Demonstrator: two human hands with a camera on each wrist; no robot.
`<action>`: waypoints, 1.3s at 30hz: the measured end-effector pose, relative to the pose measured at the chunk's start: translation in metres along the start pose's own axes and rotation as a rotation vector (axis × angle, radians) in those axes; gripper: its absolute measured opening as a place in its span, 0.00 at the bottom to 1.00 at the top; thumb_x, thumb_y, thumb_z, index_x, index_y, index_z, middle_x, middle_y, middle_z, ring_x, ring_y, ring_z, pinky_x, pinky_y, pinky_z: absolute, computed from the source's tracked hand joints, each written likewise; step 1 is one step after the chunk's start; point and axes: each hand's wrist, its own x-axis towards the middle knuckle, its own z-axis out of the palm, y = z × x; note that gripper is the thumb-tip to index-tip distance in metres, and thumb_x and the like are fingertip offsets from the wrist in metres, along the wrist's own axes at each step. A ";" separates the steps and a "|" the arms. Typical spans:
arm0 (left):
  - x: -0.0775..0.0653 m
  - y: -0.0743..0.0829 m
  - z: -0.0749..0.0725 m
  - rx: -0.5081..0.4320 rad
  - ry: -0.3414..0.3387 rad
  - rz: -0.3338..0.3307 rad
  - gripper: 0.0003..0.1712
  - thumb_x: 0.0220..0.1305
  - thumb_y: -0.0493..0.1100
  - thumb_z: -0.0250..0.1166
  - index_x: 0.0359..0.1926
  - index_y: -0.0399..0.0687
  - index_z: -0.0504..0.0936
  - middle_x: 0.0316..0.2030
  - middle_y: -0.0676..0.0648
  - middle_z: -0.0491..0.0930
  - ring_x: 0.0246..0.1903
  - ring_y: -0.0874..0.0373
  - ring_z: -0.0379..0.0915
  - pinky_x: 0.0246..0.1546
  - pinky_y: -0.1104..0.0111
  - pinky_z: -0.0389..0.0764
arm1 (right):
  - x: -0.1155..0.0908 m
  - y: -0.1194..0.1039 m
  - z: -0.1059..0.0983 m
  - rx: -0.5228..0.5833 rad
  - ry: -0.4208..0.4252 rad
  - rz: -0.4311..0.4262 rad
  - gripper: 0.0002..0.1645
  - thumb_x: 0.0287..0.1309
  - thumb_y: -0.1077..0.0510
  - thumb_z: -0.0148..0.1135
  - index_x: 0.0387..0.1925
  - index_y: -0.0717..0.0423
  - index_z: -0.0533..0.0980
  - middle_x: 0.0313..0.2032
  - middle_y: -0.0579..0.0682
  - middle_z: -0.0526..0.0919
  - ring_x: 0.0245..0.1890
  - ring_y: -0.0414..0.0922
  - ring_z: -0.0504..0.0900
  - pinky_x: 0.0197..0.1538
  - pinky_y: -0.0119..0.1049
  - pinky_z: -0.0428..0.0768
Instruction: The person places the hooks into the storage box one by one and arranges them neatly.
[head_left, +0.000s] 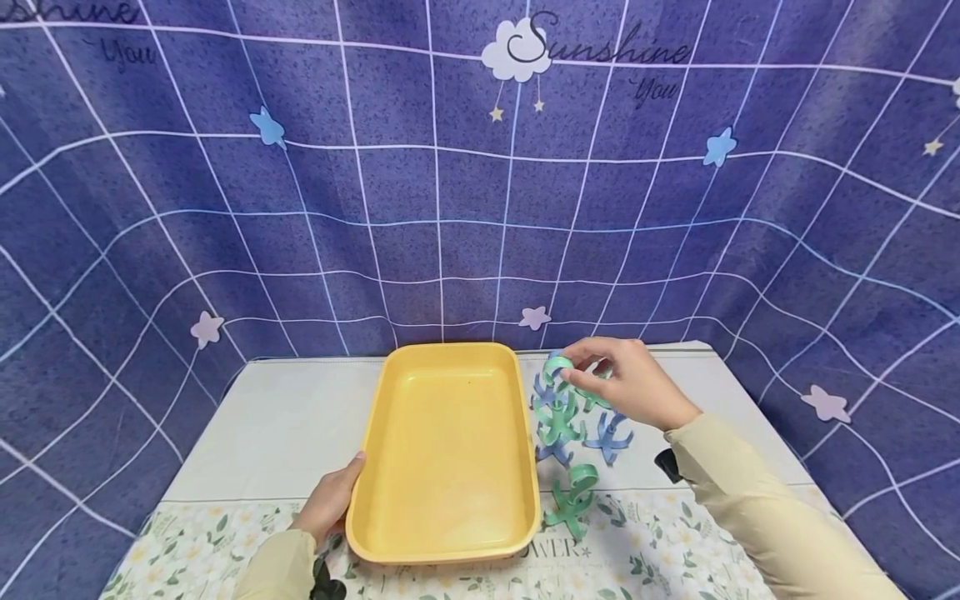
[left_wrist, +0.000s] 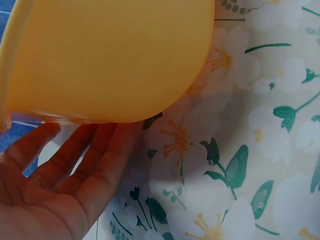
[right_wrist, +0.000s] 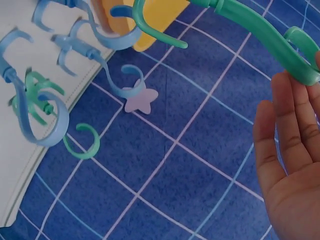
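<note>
My right hand point(head_left: 626, 379) pinches the curled end of a green plastic claw hook point(head_left: 558, 421), its splayed prongs hanging down. That same green hook point(right_wrist: 255, 25) runs to my fingers in the right wrist view. Below and around it lie several blue and green claw hooks, among them a blue hook point(head_left: 610, 439) to the right and a green hook point(head_left: 573, 500) nearer the front. My left hand point(head_left: 330, 500) holds the left side of a yellow tray point(head_left: 442, 556), thumb by the rim. Its fingers point(left_wrist: 95, 150) are against the tray's outer underside in the left wrist view.
A white mat point(head_left: 285, 417) covers the back of the table, with a floral cloth point(head_left: 675, 550) along the front. Behind and at both sides hangs a blue gridded curtain point(head_left: 465, 183). The tray stands left of the hooks, its inside bare.
</note>
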 end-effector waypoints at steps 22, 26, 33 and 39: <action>-0.001 0.000 0.002 0.009 0.018 -0.004 0.49 0.78 0.70 0.39 0.69 0.27 0.67 0.45 0.37 0.84 0.35 0.56 0.83 0.35 0.60 0.87 | 0.040 -0.003 0.045 0.052 -0.039 0.053 0.12 0.66 0.59 0.68 0.49 0.58 0.85 0.39 0.47 0.88 0.38 0.42 0.83 0.43 0.37 0.85; -0.002 0.001 0.003 0.015 0.017 0.009 0.48 0.78 0.69 0.40 0.68 0.27 0.68 0.44 0.37 0.84 0.35 0.55 0.83 0.34 0.59 0.87 | 0.047 0.000 0.057 0.045 -0.060 0.080 0.12 0.66 0.59 0.68 0.49 0.58 0.85 0.41 0.48 0.88 0.37 0.43 0.84 0.41 0.37 0.85; -0.002 0.000 0.002 0.017 0.016 0.007 0.49 0.78 0.70 0.39 0.68 0.26 0.68 0.43 0.39 0.84 0.34 0.55 0.83 0.34 0.60 0.87 | 0.060 -0.001 0.081 0.070 -0.082 0.089 0.10 0.65 0.58 0.69 0.46 0.55 0.86 0.37 0.46 0.88 0.37 0.44 0.85 0.39 0.36 0.83; 0.000 -0.001 0.002 0.015 0.023 0.003 0.48 0.78 0.69 0.40 0.68 0.26 0.68 0.41 0.39 0.84 0.33 0.55 0.83 0.33 0.60 0.87 | 0.071 -0.007 0.104 0.069 -0.117 0.085 0.09 0.66 0.58 0.69 0.46 0.53 0.86 0.40 0.45 0.88 0.38 0.41 0.85 0.43 0.37 0.83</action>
